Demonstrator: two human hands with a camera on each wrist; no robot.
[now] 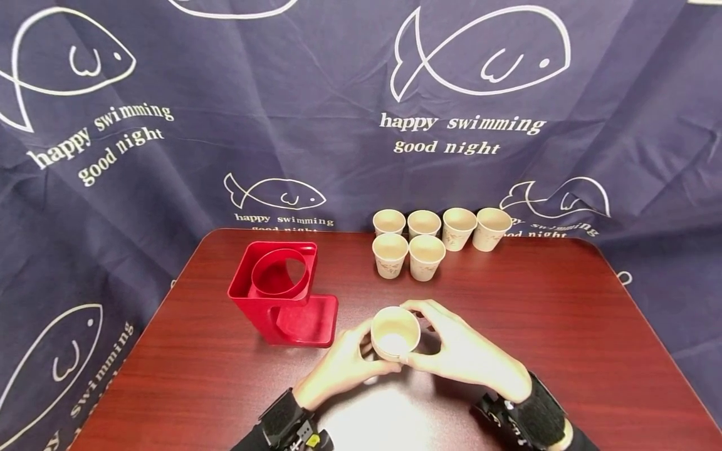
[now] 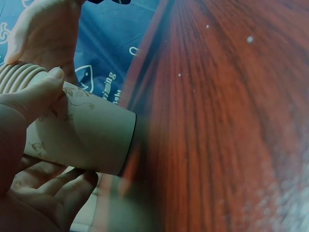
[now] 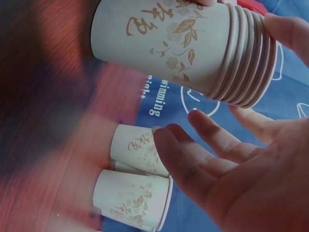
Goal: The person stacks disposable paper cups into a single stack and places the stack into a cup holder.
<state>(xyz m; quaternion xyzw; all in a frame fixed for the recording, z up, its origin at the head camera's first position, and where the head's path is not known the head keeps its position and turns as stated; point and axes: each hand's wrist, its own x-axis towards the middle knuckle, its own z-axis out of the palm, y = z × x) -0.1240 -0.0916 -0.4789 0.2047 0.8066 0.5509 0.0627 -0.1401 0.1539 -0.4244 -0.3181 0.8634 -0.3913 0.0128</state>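
A stack of nested paper cups (image 1: 395, 332) is held over the near middle of the table, its mouth facing up toward the head camera. Several rims show close together in the right wrist view, and the cup wall (image 3: 169, 43) bears brown flowers and lettering. My left hand (image 1: 352, 360) grips the stack from the left, with its thumb (image 2: 41, 92) along the side just below the rims. From the right, my right hand (image 1: 459, 347) spans the top rim between thumb and forefinger; its other fingers (image 3: 188, 164) are spread away from the wall.
Several single paper cups (image 1: 425, 258) stand upright at the back of the table, two in front of a longer row. On the left stands a red plastic holder (image 1: 265, 307) with a round ring at its top and a flat base. A fish-print curtain (image 1: 316, 125) hangs behind the table.
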